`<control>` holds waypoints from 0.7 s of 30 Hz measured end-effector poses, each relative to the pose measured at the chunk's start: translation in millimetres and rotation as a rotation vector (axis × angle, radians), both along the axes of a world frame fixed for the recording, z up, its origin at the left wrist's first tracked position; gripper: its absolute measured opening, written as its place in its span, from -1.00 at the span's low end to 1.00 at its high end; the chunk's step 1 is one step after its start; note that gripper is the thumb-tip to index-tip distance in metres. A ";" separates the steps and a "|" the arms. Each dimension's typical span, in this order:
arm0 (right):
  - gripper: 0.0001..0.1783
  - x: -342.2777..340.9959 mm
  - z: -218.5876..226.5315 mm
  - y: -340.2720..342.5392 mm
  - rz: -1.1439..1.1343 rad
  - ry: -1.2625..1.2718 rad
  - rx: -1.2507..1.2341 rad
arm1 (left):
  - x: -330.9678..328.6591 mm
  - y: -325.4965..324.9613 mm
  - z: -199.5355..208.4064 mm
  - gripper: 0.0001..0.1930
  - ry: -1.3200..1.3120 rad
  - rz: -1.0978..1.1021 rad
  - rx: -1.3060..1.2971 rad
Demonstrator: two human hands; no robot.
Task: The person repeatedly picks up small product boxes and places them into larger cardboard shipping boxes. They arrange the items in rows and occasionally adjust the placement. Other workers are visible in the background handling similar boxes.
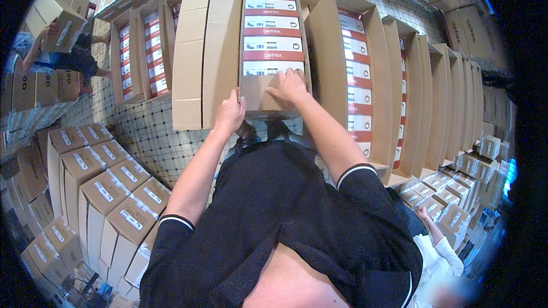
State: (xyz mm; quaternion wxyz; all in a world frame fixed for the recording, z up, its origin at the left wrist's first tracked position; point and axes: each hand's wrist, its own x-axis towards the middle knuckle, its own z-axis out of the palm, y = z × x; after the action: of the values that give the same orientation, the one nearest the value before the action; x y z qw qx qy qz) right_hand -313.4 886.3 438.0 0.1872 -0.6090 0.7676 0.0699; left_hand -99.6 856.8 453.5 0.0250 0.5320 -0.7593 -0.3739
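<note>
A long open carton (222,45) stands in front of me, its side flaps spread to the left. Inside it, white-and-red shoe boxes (272,44) sit in a row running away from me. The near end flap (264,92) is folded over the closest box. My left hand (230,112) is closed on the carton's near left edge, at the side flap. With fingers and thumb spread, my right hand (291,85) lies on the end flap, its fingertips reaching the nearest shoe box.
To the right stands a row of open cartons (379,88), some showing white-and-red boxes. More open cartons (157,51) are at the far left. Stacked closed cartons (117,174) fill the near left. One person holds a carton (60,20) at far left; another person (436,251) is at lower right.
</note>
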 end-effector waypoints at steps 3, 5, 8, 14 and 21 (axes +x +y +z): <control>-0.61 -15.2 35.6 13.4 0.041 -0.071 -0.197 | -3.6 3.5 13.1 -0.59 0.052 0.057 -0.041; -0.69 -14.2 63.3 39.4 0.075 -0.108 -0.212 | -3.5 -0.9 17.2 -0.58 0.253 0.102 -0.185; -0.79 6.1 84.8 93.8 0.055 -0.205 -0.229 | 6.9 -21.3 14.1 -0.57 0.383 -0.029 -0.299; -0.82 38.6 75.8 136.4 -0.030 -0.194 -0.362 | 21.4 -10.9 7.9 -0.53 0.261 -0.099 0.043; -0.77 44.3 91.5 132.3 -0.046 -0.191 -0.322 | 9.0 -3.1 23.0 -0.48 0.234 -0.194 -0.143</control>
State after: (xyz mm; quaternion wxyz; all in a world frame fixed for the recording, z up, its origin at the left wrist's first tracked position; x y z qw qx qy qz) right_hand -269.2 1018.6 529.5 0.1608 -0.6172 0.7614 -0.1161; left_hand -90.6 853.8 476.5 0.1148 0.4057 -0.8238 -0.3790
